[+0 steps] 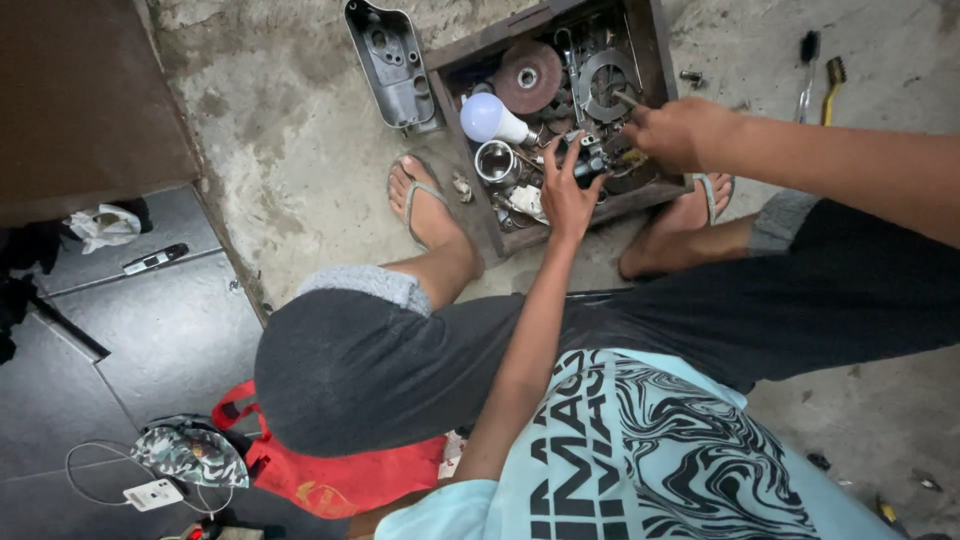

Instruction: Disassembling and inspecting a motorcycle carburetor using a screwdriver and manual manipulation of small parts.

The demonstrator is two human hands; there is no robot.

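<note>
Overhead view of a squatting person reaching with both hands into a wooden parts box (652, 60) that sits on the concrete floor (290, 150) at about 12 o'clock from the knees. The left hand (566, 192) lies at the box's 6 o'clock edge, fingers spread open and resting on a heap of small metal parts (590, 160); it grips nothing that can be made out. The right hand (672, 130), at the box's 4 o'clock corner, is closed around a thin metal rod (626, 98) whose tip points toward 10 o'clock, over a flat metal sprocket plate (604, 80). Inside the box, a white light bulb (490, 118) lies at 9 o'clock, a reddish-brown grinding disc (527, 76) at 11 o'clock, and a small shiny metal cup (496, 160) at 8 o'clock, just beside the left hand's fingertips. A grey metal cover (392, 62) leans against the box's outer wall at 10 o'clock. Both feet wear sandals; the left foot (425, 205) is just beside the box's 7 o'clock corner. Two brushes (820, 75) lie on the floor at 2 o'clock, well apart from the box. A red bag (330, 478) sits at 7 o'clock beneath the knee.
</note>
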